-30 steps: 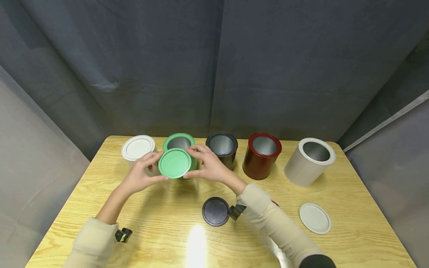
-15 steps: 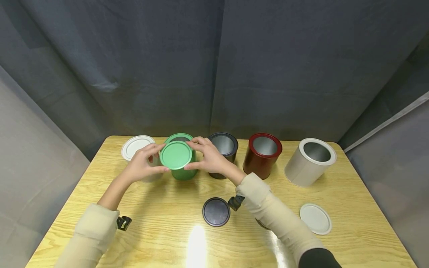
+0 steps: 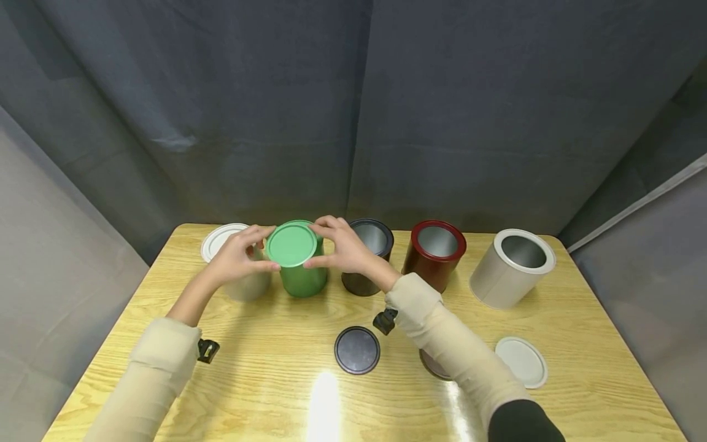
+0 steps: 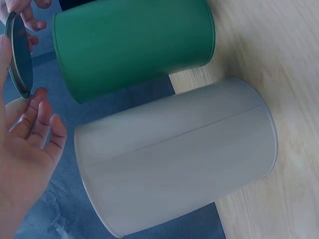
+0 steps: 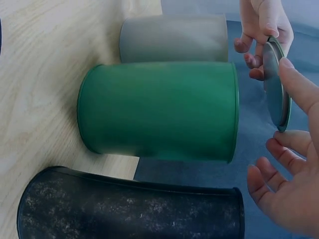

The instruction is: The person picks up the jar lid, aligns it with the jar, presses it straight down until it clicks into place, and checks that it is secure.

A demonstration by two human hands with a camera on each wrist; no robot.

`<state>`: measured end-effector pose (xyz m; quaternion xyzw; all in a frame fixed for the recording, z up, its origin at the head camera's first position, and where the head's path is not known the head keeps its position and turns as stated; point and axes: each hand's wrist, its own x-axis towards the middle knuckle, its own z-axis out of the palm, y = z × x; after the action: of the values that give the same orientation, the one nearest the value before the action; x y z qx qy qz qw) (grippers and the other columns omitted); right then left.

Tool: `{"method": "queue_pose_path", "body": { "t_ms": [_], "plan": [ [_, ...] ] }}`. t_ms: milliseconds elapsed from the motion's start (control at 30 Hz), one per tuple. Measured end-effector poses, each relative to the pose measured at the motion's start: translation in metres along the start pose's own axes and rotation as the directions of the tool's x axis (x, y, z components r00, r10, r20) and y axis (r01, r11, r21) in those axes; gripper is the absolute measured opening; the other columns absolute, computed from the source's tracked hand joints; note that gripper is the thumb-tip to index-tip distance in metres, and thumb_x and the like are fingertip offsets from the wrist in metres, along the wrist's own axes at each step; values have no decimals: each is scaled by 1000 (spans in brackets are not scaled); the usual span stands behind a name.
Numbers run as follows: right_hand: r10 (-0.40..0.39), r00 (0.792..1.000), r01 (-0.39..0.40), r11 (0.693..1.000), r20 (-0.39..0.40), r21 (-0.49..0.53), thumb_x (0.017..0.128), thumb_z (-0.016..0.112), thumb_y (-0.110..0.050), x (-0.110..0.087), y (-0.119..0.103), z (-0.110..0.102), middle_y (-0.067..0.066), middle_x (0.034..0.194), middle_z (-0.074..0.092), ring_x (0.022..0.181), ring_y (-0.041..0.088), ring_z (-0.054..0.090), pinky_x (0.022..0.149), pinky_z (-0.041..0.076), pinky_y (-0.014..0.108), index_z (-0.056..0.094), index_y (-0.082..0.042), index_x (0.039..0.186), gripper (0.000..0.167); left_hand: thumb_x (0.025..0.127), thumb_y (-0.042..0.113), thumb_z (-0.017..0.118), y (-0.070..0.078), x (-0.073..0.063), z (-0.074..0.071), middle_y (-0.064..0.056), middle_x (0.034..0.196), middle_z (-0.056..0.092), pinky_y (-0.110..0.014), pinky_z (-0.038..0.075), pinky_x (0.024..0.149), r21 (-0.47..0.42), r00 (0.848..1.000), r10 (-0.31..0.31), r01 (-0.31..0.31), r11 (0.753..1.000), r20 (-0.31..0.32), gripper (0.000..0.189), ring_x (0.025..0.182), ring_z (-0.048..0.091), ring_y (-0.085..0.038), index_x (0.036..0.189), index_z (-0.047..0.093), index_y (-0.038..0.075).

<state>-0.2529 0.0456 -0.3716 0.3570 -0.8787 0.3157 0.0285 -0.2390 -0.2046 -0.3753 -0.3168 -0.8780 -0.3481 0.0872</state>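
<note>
Two edges of the green lid (image 3: 291,244) were pinched, one by the left hand (image 3: 237,258), one by the right hand (image 3: 347,250), just above the green can (image 3: 305,281); left of it stood a pale can (image 3: 250,286), right a black can (image 3: 359,284).

Worn items, head view. Left sleeve (image 3: 129,393): pale beige, matte, lightly creased; broad turned-back cuff (image 3: 167,345), thick at its edge. Right sleeve (image 3: 461,347): same beige, matching wide cuff (image 3: 413,299). Small black blocky unit (image 3: 207,351) at 3 o'clock of the left cuff; second black unit (image 3: 385,321) at 8 o'clock of the right. Fine detail too small to read. Right sleeve's 5 o'clock end: smooth black covering (image 3: 521,422), rounded edge, material unclear. Both hands bare.
</note>
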Motion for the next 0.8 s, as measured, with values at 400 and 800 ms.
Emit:
{"method": "queue_pose_path", "body": {
  "t_ms": [400, 800],
  "plan": [
    [80, 996, -80, 997, 27, 11, 74, 74, -36, 10, 8, -2, 10, 129, 44, 112, 25, 37, 92, 36, 40, 42, -5, 135, 76, 66, 13, 81, -8, 14, -2, -13, 95, 56, -41, 45, 63, -25, 997, -57, 59, 998, 59, 70, 78, 48, -24, 125, 49, -9],
    [100, 994, -99, 995, 46, -15, 74, 74, -37, 18, 16, 0, 10, 129, 44, 112, 25, 36, 93, 34, 40, 42, -5, 135, 76, 66, 16, 81, -20, 23, -1, -15, 100, 57, -35, 45, 64, 22, 993, -69, 67, 998, 98, 71, 88, 50, -31, 125, 50, -9]
  ]
}}
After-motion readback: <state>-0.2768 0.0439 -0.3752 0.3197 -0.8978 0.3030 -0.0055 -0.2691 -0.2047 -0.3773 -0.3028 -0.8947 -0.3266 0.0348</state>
